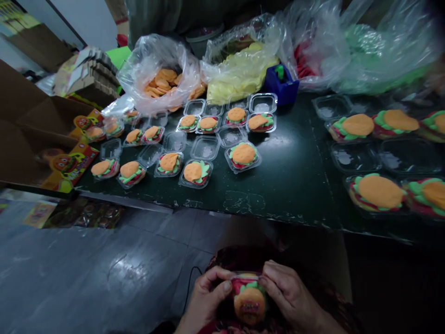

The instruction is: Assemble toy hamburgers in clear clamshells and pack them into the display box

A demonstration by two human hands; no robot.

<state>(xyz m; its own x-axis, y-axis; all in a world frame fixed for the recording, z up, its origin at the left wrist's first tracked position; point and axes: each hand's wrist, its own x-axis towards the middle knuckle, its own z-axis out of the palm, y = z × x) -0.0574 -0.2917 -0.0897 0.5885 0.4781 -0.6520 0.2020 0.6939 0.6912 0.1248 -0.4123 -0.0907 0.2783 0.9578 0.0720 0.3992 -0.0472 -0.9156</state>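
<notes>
Though both wrists are cut off, the left hand point(205, 297) and right hand point(290, 294) grip a blurred burger-candy pack point(249, 302).

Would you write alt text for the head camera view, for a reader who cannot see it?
A left hand and right hand hold a clear-cased burger-shaped candy low in the frame. Beyond them a dark table carries rows of similar candies in open clear trays, with clear bags of coloured pieces behind.
</notes>
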